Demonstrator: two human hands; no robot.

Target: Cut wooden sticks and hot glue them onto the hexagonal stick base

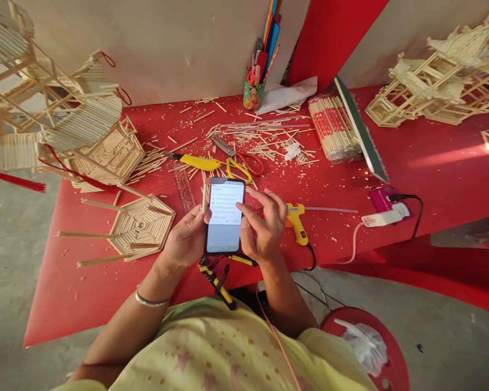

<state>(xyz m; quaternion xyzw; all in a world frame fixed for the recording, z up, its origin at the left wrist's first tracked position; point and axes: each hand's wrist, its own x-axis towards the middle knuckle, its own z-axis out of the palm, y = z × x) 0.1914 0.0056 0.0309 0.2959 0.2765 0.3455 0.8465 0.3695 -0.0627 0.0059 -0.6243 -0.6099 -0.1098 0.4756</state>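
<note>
Yellow shirt (228,353) nearest my head cam, cut off at btm. I see L hand (185,236) clamped on phone (225,217) plus a stick (204,198), over red table (77,296); some L fingers hidden. R hand (264,222): fingers apart, index at screen, can't tell if touching. Text too small. Yellow-black tool (218,284) partly hidden by phone.

You hold the phone (224,233) and a thin stick (205,198) in your left hand (183,239); a finger of your right hand (264,225) is at its screen. Beyond the phone lie scissors (225,146) and a yellow cutter (199,162), to its right a glue gun (297,224).
</note>
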